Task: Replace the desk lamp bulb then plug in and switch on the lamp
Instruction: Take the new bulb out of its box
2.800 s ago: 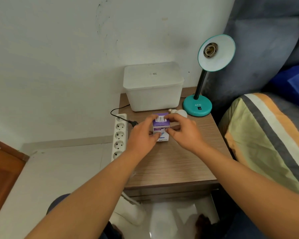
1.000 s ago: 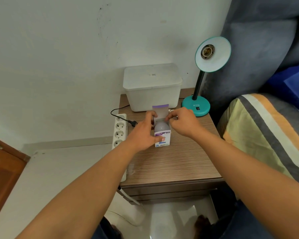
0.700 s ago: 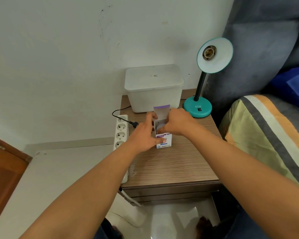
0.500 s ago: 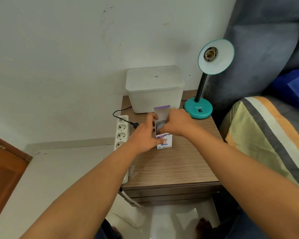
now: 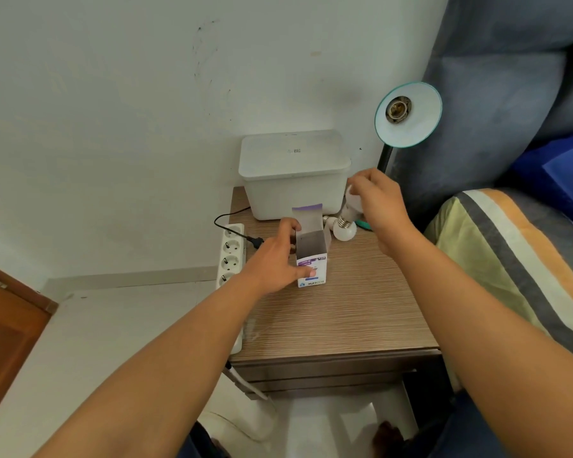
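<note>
A teal desk lamp [image 5: 408,114] stands at the back right of the wooden nightstand [image 5: 338,309], its shade tilted toward me and its socket bare. My right hand [image 5: 376,200] holds a new white bulb [image 5: 352,206] in the air, screw base down, in front of the lamp's base. My left hand [image 5: 275,259] grips the open purple-and-white bulb box [image 5: 311,256], which stands upright on the nightstand with its flap up. Another white bulb [image 5: 344,230] lies on the wood just behind the box. The lamp's black plug [image 5: 256,241] lies by the power strip [image 5: 230,259].
A white lidded plastic bin [image 5: 293,173] sits against the wall at the back of the nightstand. The white power strip hangs along the nightstand's left edge. A bed with a striped pillow [image 5: 510,259] and a grey headboard borders the right side. A wooden door is at lower left.
The box's flap was opened, my right hand reached inside and has lifted the new bulb out, up and to the right. My left hand has kept hold of the box.
</note>
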